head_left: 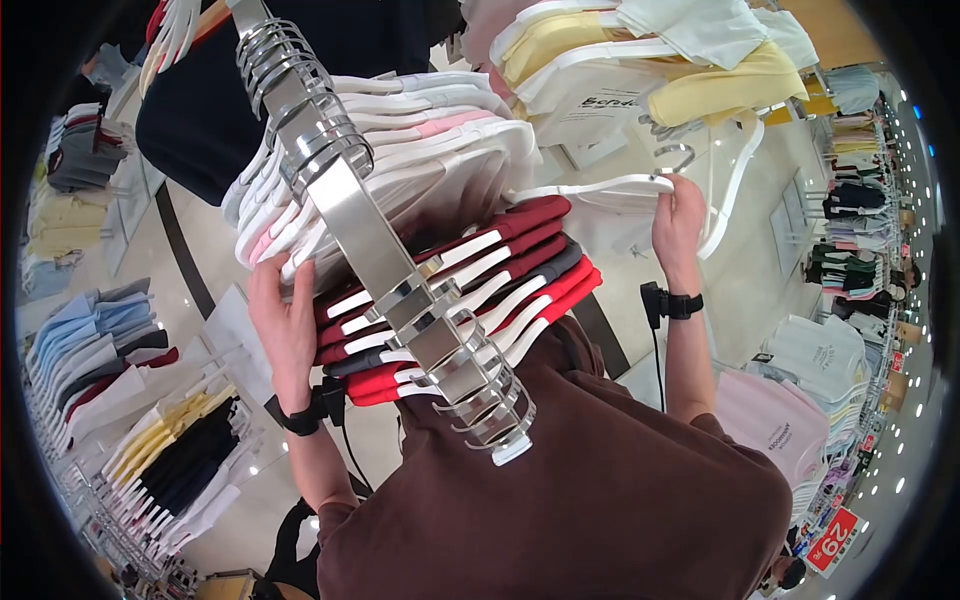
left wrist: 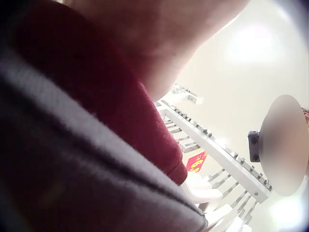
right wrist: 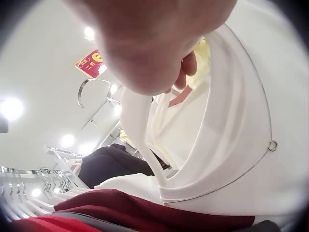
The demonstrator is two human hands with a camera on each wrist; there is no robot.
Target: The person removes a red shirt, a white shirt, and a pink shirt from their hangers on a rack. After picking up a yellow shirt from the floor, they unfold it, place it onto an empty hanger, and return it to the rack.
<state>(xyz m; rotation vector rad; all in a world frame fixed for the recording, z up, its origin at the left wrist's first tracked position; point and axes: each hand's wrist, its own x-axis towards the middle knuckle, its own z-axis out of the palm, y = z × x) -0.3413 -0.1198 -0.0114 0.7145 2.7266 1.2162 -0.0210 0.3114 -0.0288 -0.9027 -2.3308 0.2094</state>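
A slanted metal rack arm (head_left: 380, 250) carries several white-hangered shirts: white and pink ones (head_left: 440, 150) higher up, red and dark ones (head_left: 530, 225) lower down. My left hand (head_left: 285, 320) lies flat with straight fingers against the side of the red shirts, at the gap below the white ones. In the left wrist view only red cloth (left wrist: 96, 96) and grey cloth (left wrist: 72, 179) fill the frame. My right hand (head_left: 680, 225) grips a white hanger (head_left: 590, 190) with a white shirt (right wrist: 241, 159) on it, to the right of the rack. Its metal hook (head_left: 675, 155) hangs free of the arm.
Yellow and white shirts (head_left: 720, 90) hang above the right hand. A dark garment (head_left: 200, 110) hangs at upper left. Racks of folded-looking shirts (head_left: 100, 340) stand at left, pink shirts (head_left: 780, 410) and a red price sign (head_left: 835, 540) at right. My brown shirt (head_left: 560, 480) is below.
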